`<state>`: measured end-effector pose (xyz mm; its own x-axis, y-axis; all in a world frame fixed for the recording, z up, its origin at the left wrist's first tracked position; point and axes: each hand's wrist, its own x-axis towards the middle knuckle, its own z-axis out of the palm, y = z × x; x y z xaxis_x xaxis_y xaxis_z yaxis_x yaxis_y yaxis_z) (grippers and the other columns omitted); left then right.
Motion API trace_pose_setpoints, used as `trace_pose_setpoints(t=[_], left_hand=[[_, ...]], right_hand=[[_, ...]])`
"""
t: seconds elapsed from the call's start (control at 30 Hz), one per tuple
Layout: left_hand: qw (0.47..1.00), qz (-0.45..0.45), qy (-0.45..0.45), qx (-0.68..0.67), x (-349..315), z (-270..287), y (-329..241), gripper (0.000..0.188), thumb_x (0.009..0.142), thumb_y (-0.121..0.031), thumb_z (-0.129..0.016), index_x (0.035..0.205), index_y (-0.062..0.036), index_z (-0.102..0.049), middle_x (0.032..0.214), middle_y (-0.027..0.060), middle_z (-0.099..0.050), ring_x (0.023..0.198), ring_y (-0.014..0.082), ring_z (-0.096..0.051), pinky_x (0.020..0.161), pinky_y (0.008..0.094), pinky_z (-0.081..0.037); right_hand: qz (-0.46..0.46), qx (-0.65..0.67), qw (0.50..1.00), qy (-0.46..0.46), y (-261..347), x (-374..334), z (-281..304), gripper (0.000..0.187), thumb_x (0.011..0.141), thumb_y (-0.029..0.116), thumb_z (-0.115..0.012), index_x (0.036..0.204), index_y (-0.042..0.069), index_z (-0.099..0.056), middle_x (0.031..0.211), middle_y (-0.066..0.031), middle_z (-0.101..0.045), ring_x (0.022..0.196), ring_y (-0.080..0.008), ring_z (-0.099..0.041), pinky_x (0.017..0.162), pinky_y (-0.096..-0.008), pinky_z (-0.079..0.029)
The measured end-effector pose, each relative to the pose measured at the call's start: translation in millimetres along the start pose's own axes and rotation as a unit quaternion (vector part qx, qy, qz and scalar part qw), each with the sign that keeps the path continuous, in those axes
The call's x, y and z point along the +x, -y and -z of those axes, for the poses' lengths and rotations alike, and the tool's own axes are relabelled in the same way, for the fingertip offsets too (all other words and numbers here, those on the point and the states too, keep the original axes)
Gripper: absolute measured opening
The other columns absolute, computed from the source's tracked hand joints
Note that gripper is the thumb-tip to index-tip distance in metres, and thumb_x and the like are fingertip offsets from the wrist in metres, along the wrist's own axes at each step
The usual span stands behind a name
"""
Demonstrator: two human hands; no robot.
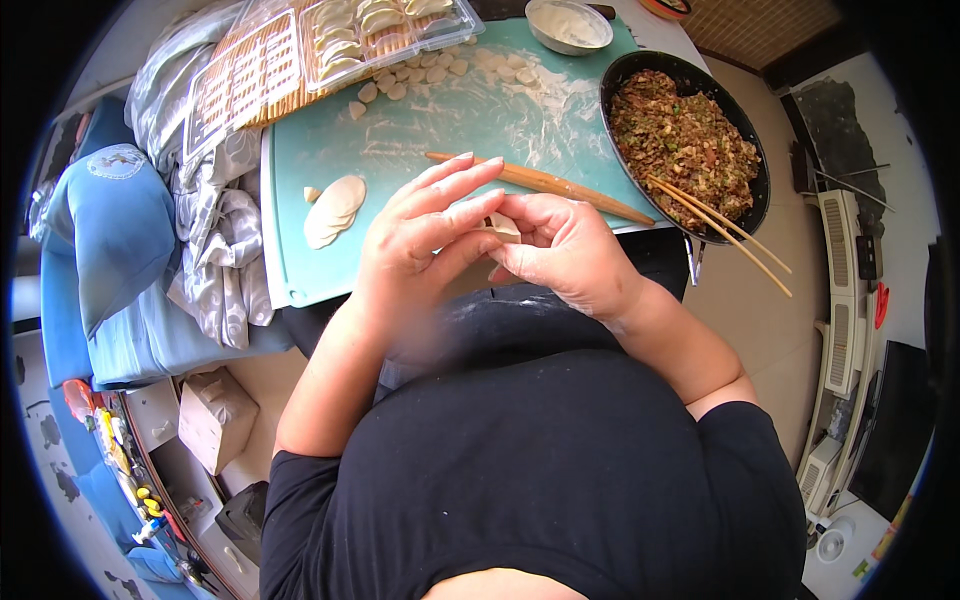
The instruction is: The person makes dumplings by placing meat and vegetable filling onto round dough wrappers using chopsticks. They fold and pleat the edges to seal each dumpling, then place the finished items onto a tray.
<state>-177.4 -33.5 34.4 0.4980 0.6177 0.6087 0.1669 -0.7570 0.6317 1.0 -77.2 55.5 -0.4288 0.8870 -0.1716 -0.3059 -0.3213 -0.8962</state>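
Observation:
Between my fingertips, just past the near edge of the green mat (345, 265), is a dumpling (503, 227), mostly covered by the fingers. My left hand (430, 225) pinches its left side with thumb and index finger, the other fingers stretched out above. At its right side my right hand (568, 248) grips it with bent fingers and thumb. Behind the hands lies a wooden rolling pin (570, 190), slanting across the mat. A small stack of round dough wrappers (335, 210) rests to the left, with a little dough piece (311, 193) beside it.
A black pan (765, 190) of minced filling (685, 140) stands at the right, chopsticks (735, 235) jutting over its rim. Far back are a floury bowl (568, 28), scattered dough pieces (430, 72) and a clear plastic tray (330, 75) holding rows of dumplings. Bunched grey fabric (215, 230) borders the left.

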Motion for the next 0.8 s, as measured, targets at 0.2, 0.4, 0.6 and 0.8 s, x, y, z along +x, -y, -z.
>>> trace_pose_setpoints(t=[0.2,0.4,0.6,0.8], left_hand=[[0.999,-0.009,0.007,0.051,-2,0,-5,0.025,0.071,-0.010,-0.069,0.095,-0.0068,-0.066,0.108,0.0080,-0.064,0.111,0.0301,-0.055,0.087,0.0391,-0.044],[0.991,-0.049,-0.034,0.117,-3,-4,-8,0.016,0.068,-0.007,-0.070,0.084,-0.0097,-0.066,0.101,0.0056,-0.067,0.107,0.0266,-0.058,0.083,0.0379,-0.045],[0.992,-0.054,-0.052,0.104,-6,-4,-8,0.020,0.066,-0.006,-0.072,0.085,-0.0098,-0.066,0.097,0.0051,-0.068,0.104,0.0267,-0.060,0.083,0.0371,-0.045],[0.994,-0.010,-0.076,0.081,2,-12,-17,0.013,0.072,-0.009,-0.067,0.085,-0.0088,-0.066,0.099,0.0045,-0.067,0.107,0.0283,-0.058,0.085,0.0368,-0.043]], right_hand=[[-0.004,-0.008,1.000,0.017,2,-2,1,0.032,0.085,0.000,-0.053,0.117,-0.004,-0.051,0.100,-0.0044,-0.060,0.089,-0.0075,-0.057,0.076,-0.0220,-0.048],[-0.004,-0.005,1.000,0.025,3,-3,1,0.028,0.086,0.003,-0.054,0.114,-0.001,-0.054,0.099,-0.0037,-0.060,0.090,-0.0085,-0.058,0.076,-0.0232,-0.049],[-0.027,-0.011,0.999,0.024,4,-3,1,0.029,0.086,0.006,-0.055,0.115,0.002,-0.054,0.101,-0.0032,-0.060,0.090,-0.0091,-0.058,0.076,-0.0236,-0.049],[-0.037,0.006,0.999,0.019,5,-4,3,0.030,0.086,0.008,-0.056,0.115,0.002,-0.054,0.102,-0.0050,-0.061,0.091,-0.0119,-0.060,0.075,-0.0256,-0.050]])
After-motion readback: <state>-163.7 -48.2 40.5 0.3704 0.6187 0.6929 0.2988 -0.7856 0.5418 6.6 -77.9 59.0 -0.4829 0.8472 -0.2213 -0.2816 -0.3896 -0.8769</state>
